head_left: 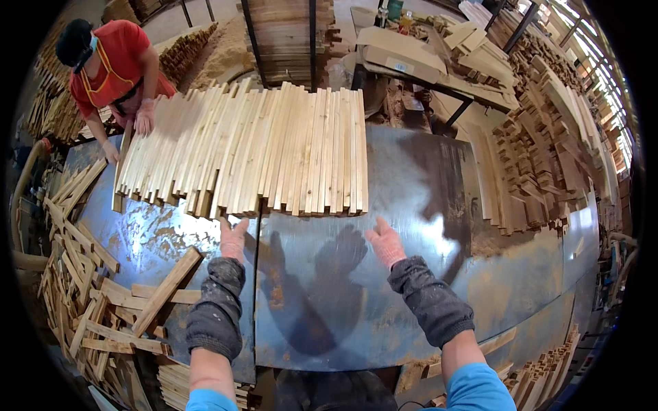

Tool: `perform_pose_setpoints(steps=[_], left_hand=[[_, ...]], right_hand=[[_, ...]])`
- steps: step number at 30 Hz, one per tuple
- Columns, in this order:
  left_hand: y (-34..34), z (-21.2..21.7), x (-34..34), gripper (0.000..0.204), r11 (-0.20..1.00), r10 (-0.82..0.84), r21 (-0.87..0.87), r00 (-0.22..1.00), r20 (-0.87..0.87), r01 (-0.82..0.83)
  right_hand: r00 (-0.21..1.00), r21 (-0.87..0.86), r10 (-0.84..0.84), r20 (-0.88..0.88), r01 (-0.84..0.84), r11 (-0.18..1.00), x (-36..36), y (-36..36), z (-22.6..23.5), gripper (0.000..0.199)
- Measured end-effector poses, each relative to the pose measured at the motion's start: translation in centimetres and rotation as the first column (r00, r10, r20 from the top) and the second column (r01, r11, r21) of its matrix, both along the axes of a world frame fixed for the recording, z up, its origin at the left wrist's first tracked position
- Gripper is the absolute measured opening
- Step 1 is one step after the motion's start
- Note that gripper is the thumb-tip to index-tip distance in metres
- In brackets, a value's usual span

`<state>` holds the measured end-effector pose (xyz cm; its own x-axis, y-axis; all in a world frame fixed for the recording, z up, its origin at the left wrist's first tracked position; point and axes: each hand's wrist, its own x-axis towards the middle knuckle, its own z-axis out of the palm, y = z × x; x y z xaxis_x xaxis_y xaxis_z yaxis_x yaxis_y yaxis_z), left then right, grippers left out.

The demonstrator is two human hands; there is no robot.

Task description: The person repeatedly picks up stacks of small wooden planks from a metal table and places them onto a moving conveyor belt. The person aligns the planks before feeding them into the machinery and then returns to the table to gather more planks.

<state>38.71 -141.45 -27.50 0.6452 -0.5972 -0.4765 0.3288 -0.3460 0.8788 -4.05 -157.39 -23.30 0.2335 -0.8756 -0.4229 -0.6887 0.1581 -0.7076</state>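
A long row of pale wooden strips (295,151) lies side by side on the metal table (322,274), their near ends uneven. My left hand (233,240), in a pinkish glove, is at the near ends of the strips, thumb and fingers apart; whether it touches them I cannot tell. To the right, my right hand (386,243), gloved alike, hovers just beyond the row's near right corner with its fingers spread. Nothing is in either hand. Dark sleeve covers wrap both forearms, and their shadows fall on the metal between them.
Across the table at the far left, a person (116,75) in a red top and apron has both hands at the row's left end. Loose wood offcuts (103,301) pile up at left. Stacked strips (528,164) stand at right; behind is a bench with a cardboard box (404,55).
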Motion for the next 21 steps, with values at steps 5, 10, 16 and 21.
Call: perform_pose_setpoints(steps=[5,10,16,21], left_hand=[[-3.9,-1.2,0.8,0.095,0.983,0.183,0.021,0.982,0.047,-0.184],[-4.8,6.0,-2.4,0.062,0.895,-0.19,0.44,0.953,0.237,0.069],[-11.4,2.4,-0.7,0.092,0.86,-0.492,0.402,0.721,0.488,0.314],[-18.7,1.6,-3.1,0.099,0.903,-0.319,0.426,0.749,0.581,0.054]], right_hand=[[0.993,-0.038,-0.109,0.046,0.111,0.993,2.4,-8.5,-1.3,0.088],[0.994,0.012,-0.11,-0.006,0.11,0.994,4.2,-14.2,-2.1,0.086],[0.964,-0.165,-0.186,-0.187,0.156,0.974,5.0,-22.7,-3.1,0.083],[0.958,-0.344,-0.23,-0.169,0.161,0.925,8.4,-21.5,-5.5,0.083]])
